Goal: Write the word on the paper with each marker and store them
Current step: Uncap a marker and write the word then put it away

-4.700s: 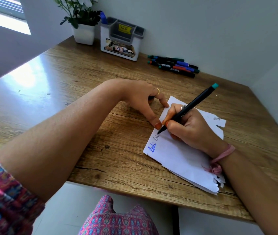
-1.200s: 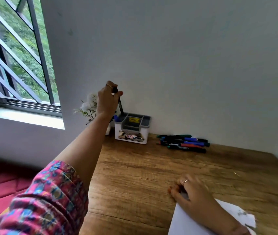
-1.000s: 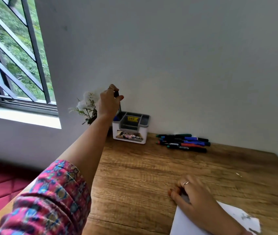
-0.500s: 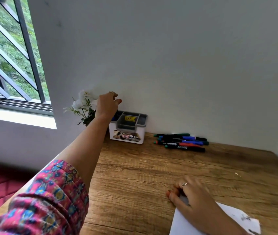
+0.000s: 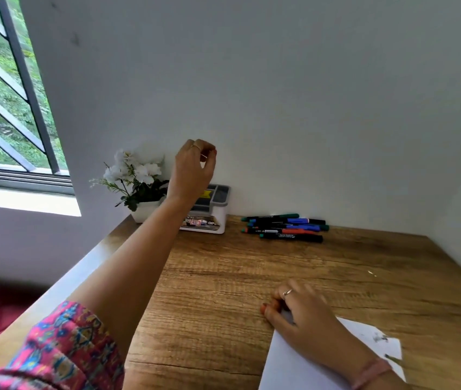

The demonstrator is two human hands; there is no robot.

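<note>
While right hand point(image 5: 303, 313) presses paper point(image 5: 302, 364), left hand point(image 5: 192, 171) fingers point(image 5: 208, 153) loosely curled, empty, above organizer point(image 5: 218, 205).

Plain white wall point(image 5: 308, 94), wooden desk point(image 5: 251, 266) in the corner, barred window point(image 5: 7, 102) at left, daylight, greenery outside

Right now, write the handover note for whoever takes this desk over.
Left hand: raised above the organizer, fingers loosely curled, holding nothing.
Right hand: resting flat on the paper at the near right of the desk.
Markers: a loose pile lies by the wall, right of the organizer.
Done: no marker is in either hand; what is already in the organizer is hidden by the left hand.
Left: pick up the next marker, write the word, store it, and repeat for the rest of the pile.
</note>
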